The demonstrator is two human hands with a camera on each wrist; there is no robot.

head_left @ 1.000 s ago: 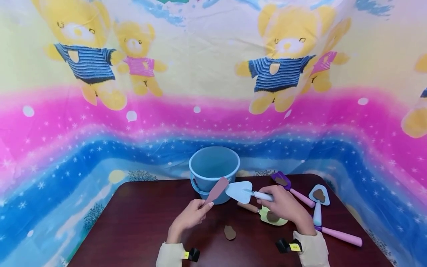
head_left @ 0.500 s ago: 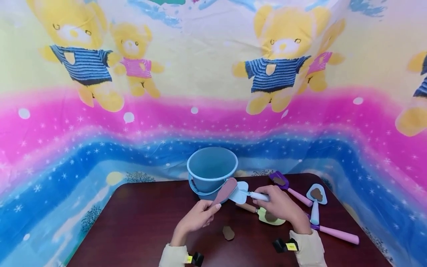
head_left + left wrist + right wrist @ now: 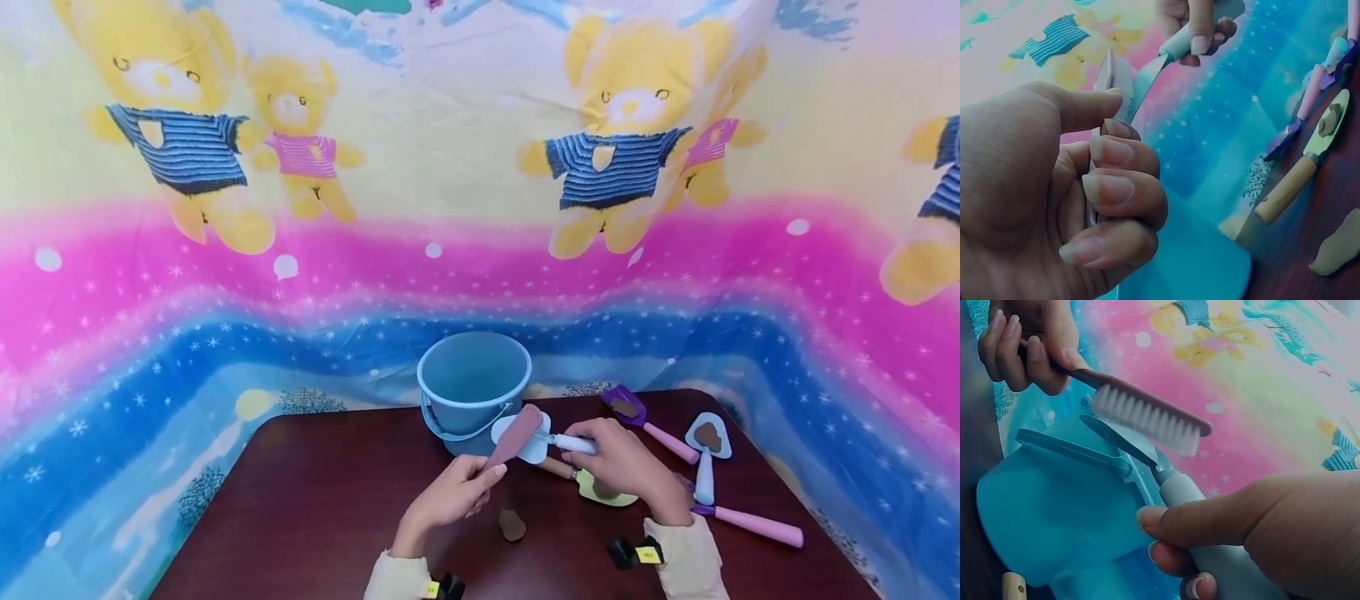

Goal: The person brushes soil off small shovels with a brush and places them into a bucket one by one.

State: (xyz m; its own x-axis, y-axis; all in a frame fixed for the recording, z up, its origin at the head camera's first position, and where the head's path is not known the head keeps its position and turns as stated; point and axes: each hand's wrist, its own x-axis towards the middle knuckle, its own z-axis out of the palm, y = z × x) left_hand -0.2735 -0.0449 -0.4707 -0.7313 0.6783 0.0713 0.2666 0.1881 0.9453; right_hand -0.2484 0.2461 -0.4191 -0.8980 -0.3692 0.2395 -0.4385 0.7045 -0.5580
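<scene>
My left hand (image 3: pixel 450 500) grips a scrubbing brush (image 3: pixel 516 437) by its handle. The brush has a pinkish-brown back and white bristles (image 3: pixel 1147 417). My right hand (image 3: pixel 624 458) holds a small trowel (image 3: pixel 576 444) by its pale handle, its light blue blade (image 3: pixel 1124 439) pointing left. Bristles face down onto the blade, right at its surface in the right wrist view. From the head view, the brush back covers part of the blade. Both tools are held up in front of a blue bucket (image 3: pixel 474 408), near its rim.
Under my right hand lies a green trowel (image 3: pixel 615 500) with a wooden handle and a brown lump. Purple-and-pink shovels (image 3: pixel 671 442) and another light blue trowel (image 3: pixel 705 475) lie at the right. A brown piece (image 3: pixel 512 525) sits on the dark table (image 3: pixel 322 492). A printed cloth hangs behind.
The brush has moved right and nearer to me, from the blade's tip to across the blade. The trowel has shifted slightly left. Both hands keep their grip.
</scene>
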